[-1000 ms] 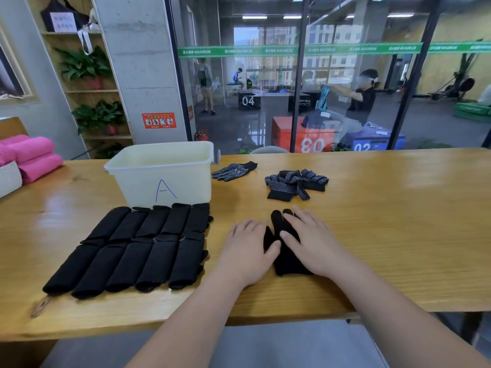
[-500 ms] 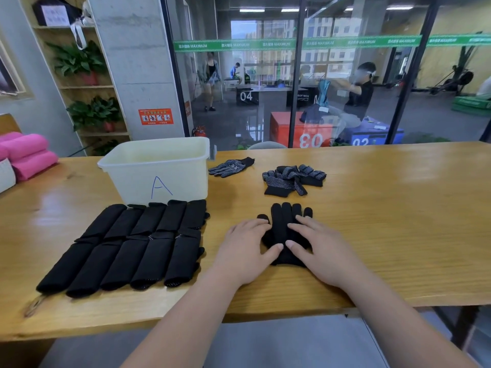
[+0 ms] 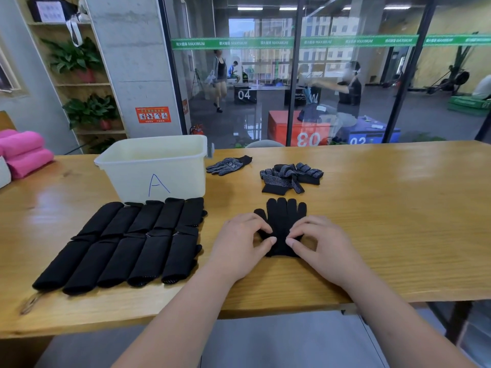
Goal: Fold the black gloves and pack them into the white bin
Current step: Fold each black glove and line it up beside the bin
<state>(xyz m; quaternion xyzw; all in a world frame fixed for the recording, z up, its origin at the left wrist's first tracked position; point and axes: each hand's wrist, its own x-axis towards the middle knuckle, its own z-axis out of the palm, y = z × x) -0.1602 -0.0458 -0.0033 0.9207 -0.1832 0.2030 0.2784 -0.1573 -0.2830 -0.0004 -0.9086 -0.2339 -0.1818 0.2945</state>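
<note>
Head view: we look down at a wooden table (image 3: pixel 398 208). A black glove (image 3: pixel 283 219) lies flat between our hands, its fingers pointing away from us. Our left hand (image 3: pixel 239 243) and right hand (image 3: pixel 321 243) each pinch one side of its lower half, fingertips curled onto the cloth, wrists low, forearms reaching in from the near edge. To fold it well, we judge, both sides should come in evenly and be pressed flat. Left of the left hand lie two rows of folded gloves (image 3: pixel 127 243). Beyond them stands the white bin (image 3: pixel 127 179). Beyond our hands waits a loose pile of gloves (image 3: pixel 291 176).
</note>
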